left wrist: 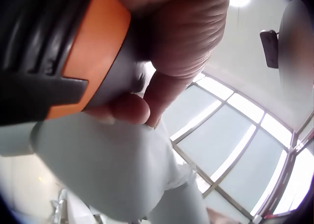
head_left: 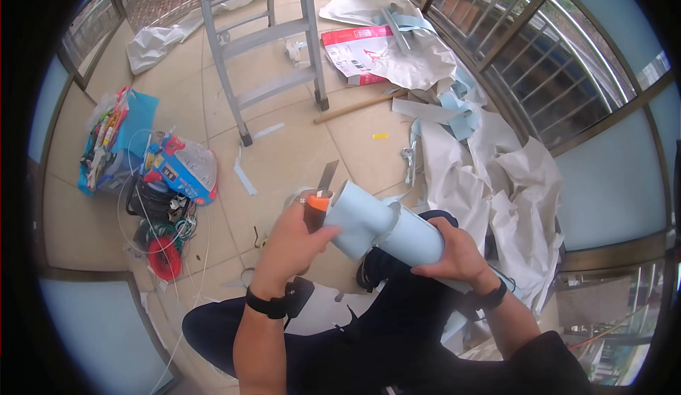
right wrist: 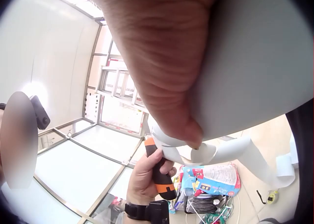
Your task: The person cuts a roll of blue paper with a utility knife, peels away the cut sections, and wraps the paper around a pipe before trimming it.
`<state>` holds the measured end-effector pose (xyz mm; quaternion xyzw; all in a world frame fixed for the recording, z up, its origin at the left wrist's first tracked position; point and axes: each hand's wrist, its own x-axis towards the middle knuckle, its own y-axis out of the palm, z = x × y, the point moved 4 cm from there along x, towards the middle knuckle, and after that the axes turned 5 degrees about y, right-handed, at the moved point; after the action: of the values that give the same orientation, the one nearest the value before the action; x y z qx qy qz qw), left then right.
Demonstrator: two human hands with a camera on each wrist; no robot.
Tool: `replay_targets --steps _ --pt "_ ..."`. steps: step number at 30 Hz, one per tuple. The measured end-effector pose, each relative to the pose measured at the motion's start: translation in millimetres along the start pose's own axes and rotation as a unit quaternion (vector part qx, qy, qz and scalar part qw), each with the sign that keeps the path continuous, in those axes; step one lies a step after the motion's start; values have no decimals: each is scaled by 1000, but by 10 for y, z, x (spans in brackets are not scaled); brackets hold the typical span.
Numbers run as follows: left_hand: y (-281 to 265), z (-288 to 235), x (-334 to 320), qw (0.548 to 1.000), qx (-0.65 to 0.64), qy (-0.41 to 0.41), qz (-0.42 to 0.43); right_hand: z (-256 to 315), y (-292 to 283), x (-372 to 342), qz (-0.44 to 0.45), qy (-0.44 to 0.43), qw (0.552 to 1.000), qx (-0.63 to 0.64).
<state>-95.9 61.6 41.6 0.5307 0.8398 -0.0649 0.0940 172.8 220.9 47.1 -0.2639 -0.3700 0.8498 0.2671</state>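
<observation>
My left hand (head_left: pixel 289 242) grips a knife (right wrist: pixel 159 172) with a black-and-orange handle; its flat grey blade (head_left: pixel 328 176) points up and away. The thumb of that hand also touches the pale blue pipe (head_left: pixel 422 237) near its far end. That end is a wider section (head_left: pixel 360 218), with a ragged edge where it meets the narrower length. My right hand (head_left: pixel 457 257) holds the narrower length, thumb along its near side. The pipe slants across above my lap. In the right wrist view, a pale strip (right wrist: pixel 245 150) curls beyond the pipe.
A metal stepladder (head_left: pixel 266 37) stands ahead. Crumpled pale sheeting (head_left: pixel 489 182) covers the right floor, with a red-and-white box (head_left: pixel 355 54) behind it. Bags (head_left: pixel 186 168) and a red cable coil (head_left: pixel 164 257) lie at left. A wooden stick (head_left: pixel 358 106) and strips (head_left: pixel 245 175) lie between.
</observation>
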Motion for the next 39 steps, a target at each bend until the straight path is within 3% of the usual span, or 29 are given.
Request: replay_targets --steps 7,9,10,12,13,15,19,21,23,25,29,30,35,37,38,39 --pt "-163 -82 -35 999 -41 1 -5 36 -9 9 16 14 1000 -5" --pt "-215 -30 -24 984 129 85 -91 29 -1 12 11 10 1000 -5" --pt "-183 -19 -68 984 128 85 -91 26 4 14 6 7 1000 -4" --pt "-118 -94 -238 954 201 107 -197 12 18 19 3 8 1000 -7" --pt "-45 -116 -319 954 200 106 -196 5 22 17 0 10 1000 -9" --pt "210 -171 -458 933 319 151 -74 27 33 0 0 19 1000 -18" --pt "454 -119 -494 931 299 195 -74 85 61 -7 -4 19 999 -36" --pt "348 -86 -370 947 184 168 -203 106 39 -9 -10 13 999 -37" --pt "108 94 -153 940 225 174 -188 101 41 -20 -13 4 999 -39" --pt "31 243 3 999 35 -6 -25 33 59 -14 -10 6 1000 -22" --pt "-88 -136 101 998 -35 35 -43 69 49 -22 -13 -9 1000 -12" --pt "-111 -212 176 996 -29 69 -47 80 55 -16 -13 -13 1000 -25" --pt "-222 -471 668 993 75 55 -75 117 63 0 -3 -8 999 -46" --pt "-371 -276 917 973 215 -34 -73 85 67 2 -3 -12 999 -40" --pt "-425 -131 970 973 215 -34 -75 69 65 -1 -3 -5 999 -33" --pt "-496 -12 1027 933 346 -15 -96 54 57 5 -3 1 1000 -27"
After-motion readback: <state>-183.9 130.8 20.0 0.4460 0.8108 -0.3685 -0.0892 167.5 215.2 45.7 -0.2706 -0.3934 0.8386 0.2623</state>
